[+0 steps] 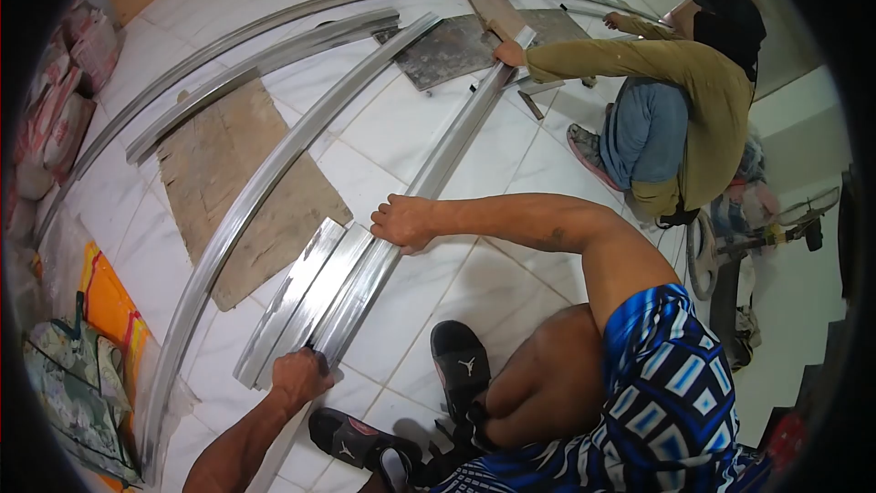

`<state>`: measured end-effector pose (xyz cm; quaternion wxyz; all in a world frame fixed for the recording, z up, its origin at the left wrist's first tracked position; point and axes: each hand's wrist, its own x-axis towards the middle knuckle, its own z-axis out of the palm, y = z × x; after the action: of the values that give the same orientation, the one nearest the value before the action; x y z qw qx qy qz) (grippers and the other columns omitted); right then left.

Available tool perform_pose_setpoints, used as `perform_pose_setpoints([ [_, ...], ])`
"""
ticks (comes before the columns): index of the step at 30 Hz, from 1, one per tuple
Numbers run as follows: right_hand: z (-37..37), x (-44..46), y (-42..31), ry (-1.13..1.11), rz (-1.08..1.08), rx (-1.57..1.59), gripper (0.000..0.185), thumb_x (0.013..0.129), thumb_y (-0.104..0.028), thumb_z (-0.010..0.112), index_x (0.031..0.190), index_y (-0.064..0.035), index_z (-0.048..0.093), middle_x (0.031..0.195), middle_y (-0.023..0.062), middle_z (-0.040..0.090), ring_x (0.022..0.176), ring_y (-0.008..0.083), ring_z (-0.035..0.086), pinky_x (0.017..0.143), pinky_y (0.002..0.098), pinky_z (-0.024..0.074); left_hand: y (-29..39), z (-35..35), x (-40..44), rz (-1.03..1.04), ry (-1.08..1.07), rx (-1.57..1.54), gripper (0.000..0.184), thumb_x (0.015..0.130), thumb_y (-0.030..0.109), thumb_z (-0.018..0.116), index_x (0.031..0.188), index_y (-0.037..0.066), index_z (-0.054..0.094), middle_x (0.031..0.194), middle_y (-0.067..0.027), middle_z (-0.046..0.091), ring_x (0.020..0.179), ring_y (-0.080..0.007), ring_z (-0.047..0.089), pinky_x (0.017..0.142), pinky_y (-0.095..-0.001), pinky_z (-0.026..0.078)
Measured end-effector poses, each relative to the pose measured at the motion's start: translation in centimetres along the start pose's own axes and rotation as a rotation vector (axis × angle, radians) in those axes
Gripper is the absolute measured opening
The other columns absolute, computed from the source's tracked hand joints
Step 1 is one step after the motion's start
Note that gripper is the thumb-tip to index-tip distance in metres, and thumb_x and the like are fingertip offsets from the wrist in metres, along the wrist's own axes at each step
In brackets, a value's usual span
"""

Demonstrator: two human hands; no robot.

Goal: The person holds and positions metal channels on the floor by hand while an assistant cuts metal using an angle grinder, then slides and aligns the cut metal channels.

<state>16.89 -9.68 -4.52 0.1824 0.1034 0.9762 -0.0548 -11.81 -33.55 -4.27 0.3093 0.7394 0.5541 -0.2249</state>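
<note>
Several long silver metal channels lie on the tiled floor. My left hand (pixel 298 378), low in the view, is closed around the near end of a metal channel (pixel 358 299). Farther up the same channel, my right hand (pixel 404 223) grips it from above, with the fingers curled over its edge. Short, shiny metal pieces (pixel 297 301) lie side by side just left of this channel, touching one another. The channel runs up and right to a co-worker's hand (pixel 509 53), which rests at its far end. The undersides of my fingers are hidden.
A crouching co-worker (pixel 721 119) is at the upper right. Curved metal channels (pixel 274 169) cross the floor on the left, over a brown board (pixel 237 183). A dark board (pixel 447 50) lies farther up. Bags (pixel 59 110) line the left edge.
</note>
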Motion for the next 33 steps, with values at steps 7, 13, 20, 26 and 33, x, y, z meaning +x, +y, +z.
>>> perform_pose_setpoints([
  [7,-0.1,1.2,-1.4,-0.165,0.188,-0.09,0.042,0.076,-0.029,0.074,0.105,-0.0014,0.064,0.104,0.0136,0.063,0.099,0.0294,0.061,0.083,0.0496,0.0461,0.5,-0.5,-0.7,-0.056,0.033,-0.006,0.047,0.076,0.052,0.072,0.092,0.008,0.072,0.095,-0.0145,0.07,0.086,-0.0288,0.071,0.076,-0.0405,0.056],
  [13,-1.6,3.9,-4.7,-0.333,0.271,-0.173,0.03,0.08,-0.024,0.069,0.104,-0.0055,0.072,0.107,0.0162,0.068,0.098,0.0325,0.063,0.081,0.06,0.045,0.4,-0.8,-0.5,-0.01,-0.011,0.01,0.055,0.077,0.054,0.071,0.094,0.002,0.069,0.093,-0.0156,0.07,0.086,-0.029,0.071,0.075,-0.0412,0.056],
  [20,-5.5,5.6,-9.9,-0.513,-0.038,0.072,0.026,0.068,-0.017,0.074,0.093,-0.0088,0.077,0.099,0.0111,0.072,0.092,0.0304,0.069,0.069,0.0489,0.0553,-0.1,0.0,-0.3,-0.011,-0.021,0.021,0.062,0.077,0.054,0.071,0.098,-0.004,0.065,0.091,-0.0167,0.07,0.086,-0.0307,0.071,0.075,-0.0408,0.056],
  [26,-5.5,7.8,-13.3,-0.637,-0.181,-0.028,0.027,0.07,-0.018,0.074,0.096,-0.0105,0.076,0.101,0.0082,0.073,0.09,0.0295,0.07,0.065,0.0476,0.0561,0.0,0.1,-0.5,-0.019,-0.004,0.028,0.068,0.077,0.057,0.071,0.098,-0.007,0.061,0.088,-0.0182,0.07,0.082,-0.0305,0.072,0.073,-0.0397,0.057],
  [33,-4.5,8.6,-15.0,-0.747,-0.272,-0.129,0.03,0.073,-0.021,0.074,0.101,-0.0111,0.076,0.106,0.0065,0.072,0.094,0.0307,0.069,0.065,0.0505,0.0567,-0.1,0.3,-0.5,-0.019,0.018,0.028,0.069,0.075,0.057,0.072,0.099,-0.007,0.06,0.084,-0.0176,0.071,0.078,-0.0307,0.072,0.069,-0.0396,0.057],
])
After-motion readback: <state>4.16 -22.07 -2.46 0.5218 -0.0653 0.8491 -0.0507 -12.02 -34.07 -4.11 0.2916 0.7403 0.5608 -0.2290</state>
